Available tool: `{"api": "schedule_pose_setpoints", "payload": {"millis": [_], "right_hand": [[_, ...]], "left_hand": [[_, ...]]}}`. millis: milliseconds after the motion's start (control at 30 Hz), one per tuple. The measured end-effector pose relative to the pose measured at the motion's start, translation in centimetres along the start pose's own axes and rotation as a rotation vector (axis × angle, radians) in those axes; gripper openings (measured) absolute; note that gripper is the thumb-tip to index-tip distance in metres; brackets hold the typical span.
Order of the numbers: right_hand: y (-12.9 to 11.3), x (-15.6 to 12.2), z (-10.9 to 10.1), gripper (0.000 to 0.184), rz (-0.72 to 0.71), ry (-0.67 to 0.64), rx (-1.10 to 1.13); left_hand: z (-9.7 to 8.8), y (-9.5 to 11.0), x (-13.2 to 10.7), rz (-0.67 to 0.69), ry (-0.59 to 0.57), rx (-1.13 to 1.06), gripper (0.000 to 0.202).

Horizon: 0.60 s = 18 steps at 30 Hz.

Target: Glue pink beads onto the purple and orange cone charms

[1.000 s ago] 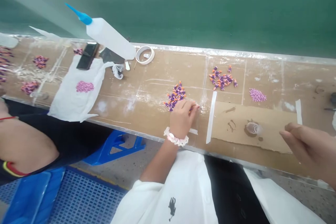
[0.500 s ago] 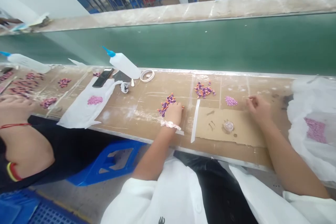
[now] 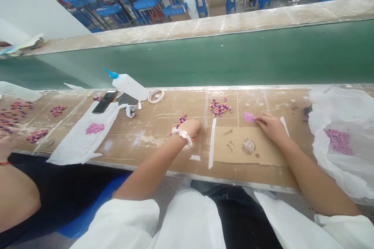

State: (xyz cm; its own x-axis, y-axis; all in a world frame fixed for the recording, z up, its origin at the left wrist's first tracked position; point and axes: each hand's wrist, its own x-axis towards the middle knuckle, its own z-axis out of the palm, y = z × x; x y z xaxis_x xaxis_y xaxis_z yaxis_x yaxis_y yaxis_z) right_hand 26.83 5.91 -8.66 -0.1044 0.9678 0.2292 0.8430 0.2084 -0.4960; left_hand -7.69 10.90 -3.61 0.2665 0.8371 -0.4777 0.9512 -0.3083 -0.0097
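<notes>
My left hand, with a frilly white band on the wrist, rests on the brown worktop. Its fingers are curled down beside a small heap of purple-and-orange pieces. My right hand lies further right, fingertips pinched together at the edge of a small pile of pink pieces. What either hand holds is too small to make out. A second heap of purple-and-orange pieces lies between the hands, further back.
A cardboard sheet carries a small clear cup, with a white strip beside it. Further left are a blue-tipped squeeze bottle, a tape ring, a phone and a white cloth. A white bag lies right, the green belt behind, a co-worker's arm left.
The view has tilted up and pulled back. My right hand moved left from beyond the pink pile to its edge. My left hand stayed by the purple-and-orange heap.
</notes>
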Motion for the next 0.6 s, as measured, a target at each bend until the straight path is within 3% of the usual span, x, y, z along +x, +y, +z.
{"api": "schedule_pose_setpoints", "payload": {"millis": [233, 600], "right_hand": [[-0.3, -0.1, 0.0, 0.019, 0.039, -0.045, -0.027], [-0.5, -0.9, -1.0, 0.018, 0.082, -0.05, 0.018]], "left_hand": [[-0.9, 0.4, 0.2, -0.016, -0.114, 0.104, 0.007], [-2.3, 0.3, 0.2, 0.115, -0.08, 0.066, 0.019]]}}
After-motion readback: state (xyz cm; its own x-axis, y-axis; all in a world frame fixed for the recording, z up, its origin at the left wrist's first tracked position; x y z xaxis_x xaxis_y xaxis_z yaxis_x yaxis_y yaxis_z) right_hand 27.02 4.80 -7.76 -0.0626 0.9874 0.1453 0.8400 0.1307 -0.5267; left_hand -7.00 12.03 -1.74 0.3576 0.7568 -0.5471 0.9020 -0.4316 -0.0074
